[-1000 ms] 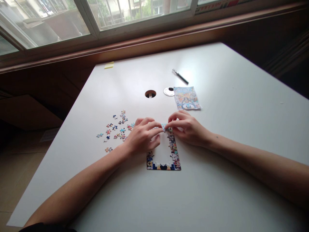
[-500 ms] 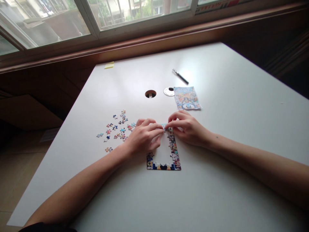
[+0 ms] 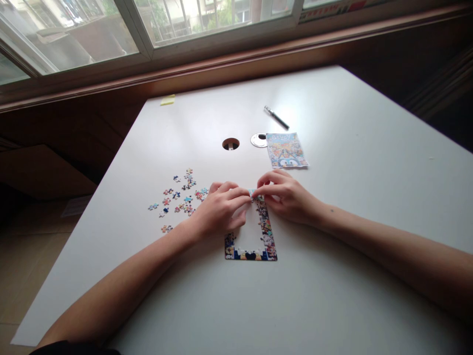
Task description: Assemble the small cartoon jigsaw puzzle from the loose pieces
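Note:
A rectangular frame of joined puzzle pieces (image 3: 268, 231) lies on the white table, its middle bare. My left hand (image 3: 223, 207) rests over its upper left part, fingers bent and fingertips at the top edge, hiding much of the left side. From the right, my right hand (image 3: 288, 195) touches the same top edge, thumb and index finger close together on light blue pieces (image 3: 253, 193). The fingertips of both hands nearly meet there. Loose puzzle pieces (image 3: 188, 199) are scattered left of my left hand. Beyond my right hand lies a colourful picture sheet (image 3: 287, 150).
A black and silver pen (image 3: 276, 117) lies behind the sheet. The white table (image 3: 332, 123) has a round hole (image 3: 231, 144), with a round metal cover (image 3: 258, 140) beside it. A yellow sticker (image 3: 167, 100) is near the back left corner, below the window.

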A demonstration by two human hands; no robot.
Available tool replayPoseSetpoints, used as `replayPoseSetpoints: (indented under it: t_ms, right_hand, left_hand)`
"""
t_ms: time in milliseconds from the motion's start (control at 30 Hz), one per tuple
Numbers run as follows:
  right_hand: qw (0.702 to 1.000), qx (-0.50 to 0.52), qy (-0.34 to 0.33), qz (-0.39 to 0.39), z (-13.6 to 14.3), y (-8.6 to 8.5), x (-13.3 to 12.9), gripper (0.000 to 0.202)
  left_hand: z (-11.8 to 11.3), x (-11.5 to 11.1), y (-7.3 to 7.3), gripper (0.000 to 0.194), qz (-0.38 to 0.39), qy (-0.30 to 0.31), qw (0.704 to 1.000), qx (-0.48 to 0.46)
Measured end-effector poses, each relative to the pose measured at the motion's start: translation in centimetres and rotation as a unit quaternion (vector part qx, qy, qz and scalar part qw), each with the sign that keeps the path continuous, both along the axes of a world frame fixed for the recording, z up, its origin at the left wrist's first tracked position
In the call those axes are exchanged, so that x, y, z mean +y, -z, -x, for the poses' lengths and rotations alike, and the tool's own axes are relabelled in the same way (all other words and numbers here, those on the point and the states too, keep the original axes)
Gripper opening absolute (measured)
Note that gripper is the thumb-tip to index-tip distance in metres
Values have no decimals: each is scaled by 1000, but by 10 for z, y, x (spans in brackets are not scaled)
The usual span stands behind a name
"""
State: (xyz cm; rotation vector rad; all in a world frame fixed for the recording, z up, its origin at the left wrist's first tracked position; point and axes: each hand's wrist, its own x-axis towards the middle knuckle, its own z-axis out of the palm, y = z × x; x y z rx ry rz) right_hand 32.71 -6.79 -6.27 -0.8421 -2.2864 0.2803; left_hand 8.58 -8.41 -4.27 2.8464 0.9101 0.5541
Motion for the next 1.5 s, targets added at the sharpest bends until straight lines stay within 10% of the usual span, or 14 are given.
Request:
replayPoseSetpoints:
  t_ms: [1500]
  right_hand:
    - [997,-41,-44,51,-3,-3,2,17]
  left_hand:
    - [37,25,-34,12,153,-28,987,31]
